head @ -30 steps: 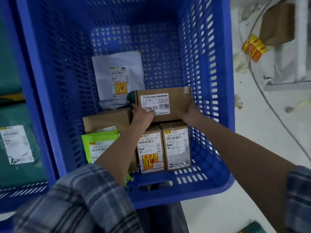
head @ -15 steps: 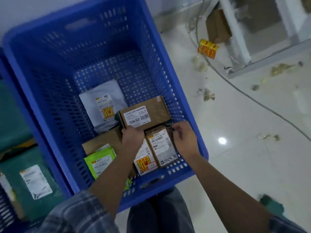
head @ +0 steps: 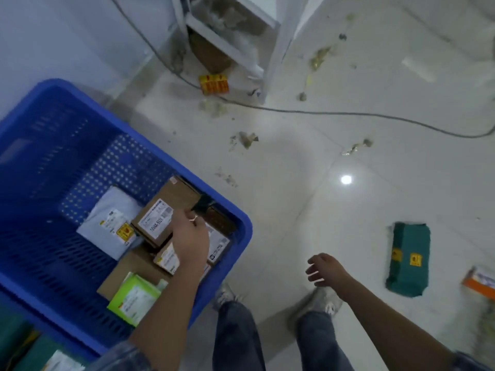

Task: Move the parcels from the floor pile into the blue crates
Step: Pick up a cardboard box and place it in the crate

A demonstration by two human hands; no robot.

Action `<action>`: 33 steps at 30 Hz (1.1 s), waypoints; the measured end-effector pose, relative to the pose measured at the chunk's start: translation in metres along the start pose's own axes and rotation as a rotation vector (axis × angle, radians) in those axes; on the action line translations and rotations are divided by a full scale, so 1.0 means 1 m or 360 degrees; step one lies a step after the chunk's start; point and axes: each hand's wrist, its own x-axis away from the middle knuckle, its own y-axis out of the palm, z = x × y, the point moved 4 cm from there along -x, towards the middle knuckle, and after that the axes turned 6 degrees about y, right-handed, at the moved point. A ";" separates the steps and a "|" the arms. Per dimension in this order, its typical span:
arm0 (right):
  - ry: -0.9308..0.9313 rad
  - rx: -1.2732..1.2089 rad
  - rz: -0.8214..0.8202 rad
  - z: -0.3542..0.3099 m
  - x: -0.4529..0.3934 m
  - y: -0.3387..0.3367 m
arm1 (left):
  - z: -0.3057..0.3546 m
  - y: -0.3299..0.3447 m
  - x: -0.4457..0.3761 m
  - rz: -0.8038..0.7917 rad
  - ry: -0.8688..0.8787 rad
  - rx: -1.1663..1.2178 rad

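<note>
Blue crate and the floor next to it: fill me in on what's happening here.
A person is loading parcels into the blue crate. The left hand is inside it, over the brown labelled box, fingers curled; whether it grips anything is unclear. The right hand hangs open and empty over the floor, on the side where a green parcel lies waiting. Several parcels already sit in the crate.
</note>
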 end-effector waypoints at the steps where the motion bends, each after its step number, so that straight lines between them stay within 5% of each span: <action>1: 0.0023 -0.0026 0.0023 0.015 -0.005 -0.011 | 0.013 0.014 0.010 -0.0026 0.0102 -0.0052; 5: 0.0108 -0.0192 0.0016 0.066 -0.019 -0.052 | 0.041 0.085 0.048 -0.0381 0.0267 -0.0339; 12: 0.0182 -0.0675 -0.0041 0.131 -0.044 -0.151 | 0.066 0.219 0.138 -0.1226 -0.0266 -0.0750; 20: 0.0312 -0.1181 0.0059 0.213 -0.078 -0.271 | 0.143 0.337 0.221 -0.1300 0.0093 -0.0933; 24: 0.0413 -0.1392 0.0131 0.250 -0.098 -0.299 | 0.171 0.378 0.239 -0.1378 0.0521 -0.1024; 30: 0.0600 -0.1489 0.0053 0.291 -0.111 -0.309 | 0.173 0.424 0.215 -0.1179 -0.0070 -0.0825; 33: 0.0679 -0.1667 0.0112 0.303 -0.118 -0.314 | 0.181 0.455 0.206 -0.1363 0.0036 -0.1158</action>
